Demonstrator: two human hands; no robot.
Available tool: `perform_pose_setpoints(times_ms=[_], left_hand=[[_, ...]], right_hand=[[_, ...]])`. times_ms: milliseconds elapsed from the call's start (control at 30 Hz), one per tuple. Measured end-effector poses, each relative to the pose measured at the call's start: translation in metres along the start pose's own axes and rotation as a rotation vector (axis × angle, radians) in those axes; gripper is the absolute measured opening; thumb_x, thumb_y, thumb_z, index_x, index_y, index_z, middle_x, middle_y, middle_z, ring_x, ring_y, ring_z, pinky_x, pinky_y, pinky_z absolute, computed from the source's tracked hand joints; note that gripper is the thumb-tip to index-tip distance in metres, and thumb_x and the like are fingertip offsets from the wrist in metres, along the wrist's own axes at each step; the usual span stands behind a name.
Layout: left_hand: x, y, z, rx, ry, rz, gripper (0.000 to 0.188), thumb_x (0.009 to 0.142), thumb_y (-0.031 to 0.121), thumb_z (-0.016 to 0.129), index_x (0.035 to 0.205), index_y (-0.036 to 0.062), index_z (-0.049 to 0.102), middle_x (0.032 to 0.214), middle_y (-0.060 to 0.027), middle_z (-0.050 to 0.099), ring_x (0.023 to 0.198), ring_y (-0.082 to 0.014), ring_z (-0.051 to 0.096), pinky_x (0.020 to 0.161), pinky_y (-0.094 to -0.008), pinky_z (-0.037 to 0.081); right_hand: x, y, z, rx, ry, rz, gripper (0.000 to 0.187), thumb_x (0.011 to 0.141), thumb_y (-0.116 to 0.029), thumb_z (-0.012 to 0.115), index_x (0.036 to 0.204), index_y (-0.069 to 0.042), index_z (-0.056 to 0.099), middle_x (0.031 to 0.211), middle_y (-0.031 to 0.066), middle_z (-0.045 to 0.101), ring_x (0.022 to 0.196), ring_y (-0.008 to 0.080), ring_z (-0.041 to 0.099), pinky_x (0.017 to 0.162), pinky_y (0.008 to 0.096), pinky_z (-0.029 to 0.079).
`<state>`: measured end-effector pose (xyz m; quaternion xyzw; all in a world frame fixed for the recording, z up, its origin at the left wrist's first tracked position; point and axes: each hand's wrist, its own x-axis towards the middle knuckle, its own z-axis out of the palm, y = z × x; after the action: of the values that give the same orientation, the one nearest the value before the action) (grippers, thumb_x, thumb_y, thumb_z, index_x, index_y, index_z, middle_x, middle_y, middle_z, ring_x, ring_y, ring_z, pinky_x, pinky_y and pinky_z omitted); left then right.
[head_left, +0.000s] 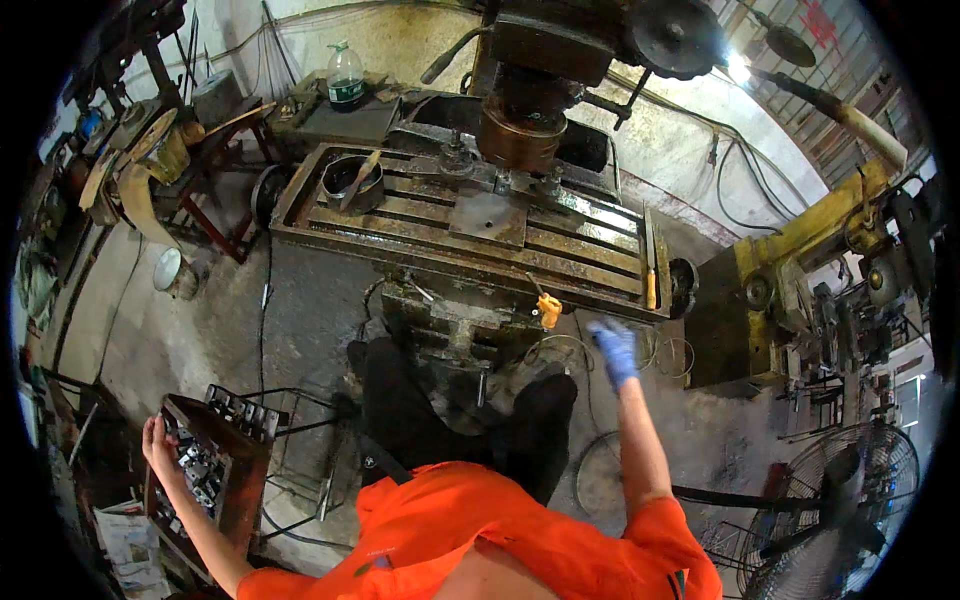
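My left hand [160, 450], bare, is at the left side of a rusty metal box [245, 475] filled with small metal parts [203, 470]. Its fingers look stretched out and apart, and nothing shows in them. My right hand [615, 352] wears a blue glove and hovers in front of the machine table's right end. Blur hides how its fingers lie. Left of that glove, an orange-yellow handle-like piece [548, 311] sticks out at the table's front edge. A flat metal plate [488, 220] lies on the slotted machine table [400, 252] under the spindle head [522, 135].
A black pot [353, 186] with a brush stands on the table's left; a yellow-handled tool [651, 288] lies at its right end. A large fan [840, 510] stands at lower right. A white bucket [174, 273] and cables are on the floor.
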<state>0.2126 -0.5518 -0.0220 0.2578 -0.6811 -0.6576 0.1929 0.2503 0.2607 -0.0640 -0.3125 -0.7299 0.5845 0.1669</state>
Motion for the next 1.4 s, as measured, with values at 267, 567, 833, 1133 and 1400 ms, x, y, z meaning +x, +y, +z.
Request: perform_pose_setpoints(times_ms=[267, 567, 833, 1133, 1400], left_hand=[[0.032, 0.002, 0.122, -0.444, -0.209, -0.052, 0.02, 0.084, 0.016, 0.06, 0.097, 0.0016, 0.057, 0.088, -0.0056, 0.061, 0.072, -0.0146, 0.059, 0.061, -0.0261, 0.048], [0.005, 0.014, 0.244, -0.513, -0.427, -0.097, 0.016, 0.085, 0.014, 0.058, 0.09, -0.0012, 0.055, 0.078, -0.0073, 0.058, 0.064, -0.0157, 0.057, 0.062, -0.0273, 0.048], [0.01, -0.008, 0.251, -0.426, -0.504, -0.138, 0.016, 0.084, 0.014, 0.061, 0.086, -0.0012, 0.055, 0.079, -0.0082, 0.059, 0.064, -0.0172, 0.057, 0.059, -0.0277, 0.047], [-0.005, 0.006, 0.261, -0.416, -0.56, -0.142, 0.014, 0.082, 0.01, 0.062, 0.081, 0.0035, 0.05, 0.068, -0.0083, 0.058, 0.056, -0.018, 0.058, 0.057, -0.0266, 0.047], [-0.03, 0.024, 0.278, -0.334, -0.64, -0.141, 0.016, 0.08, 0.01, 0.062, 0.081, 0.0029, 0.048, 0.068, -0.0073, 0.055, 0.053, -0.0171, 0.055, 0.051, -0.0255, 0.045]], right_hand=[[0.027, 0.059, 0.094, 0.095, -0.28, 0.129, 0.02, 0.074, -0.023, 0.068, 0.08, -0.005, 0.061, 0.071, -0.0025, 0.056, 0.065, 0.0088, 0.046, 0.062, 0.0247, 0.039], [-0.016, -0.076, 0.04, 0.298, 0.154, -0.14, 0.028, 0.072, -0.022, 0.071, 0.089, -0.006, 0.054, 0.057, -0.0023, 0.047, 0.04, 0.0079, 0.042, 0.037, 0.0242, 0.038], [-0.026, -0.161, 0.023, -0.929, -0.121, -0.518, 0.044, 0.073, -0.038, 0.064, 0.099, -0.002, 0.058, 0.081, 0.0151, 0.064, 0.079, 0.0286, 0.062, 0.073, 0.0367, 0.048], [0.037, -0.202, 0.118, -1.336, -0.268, -0.282, 0.037, 0.074, -0.036, 0.051, 0.09, -0.006, 0.067, 0.093, 0.0152, 0.064, 0.088, 0.0308, 0.062, 0.074, 0.039, 0.049], [0.022, -0.221, 0.106, -1.273, -0.319, -0.223, 0.04, 0.073, -0.037, 0.052, 0.089, -0.004, 0.066, 0.093, 0.0198, 0.063, 0.088, 0.0326, 0.061, 0.077, 0.0388, 0.048]])
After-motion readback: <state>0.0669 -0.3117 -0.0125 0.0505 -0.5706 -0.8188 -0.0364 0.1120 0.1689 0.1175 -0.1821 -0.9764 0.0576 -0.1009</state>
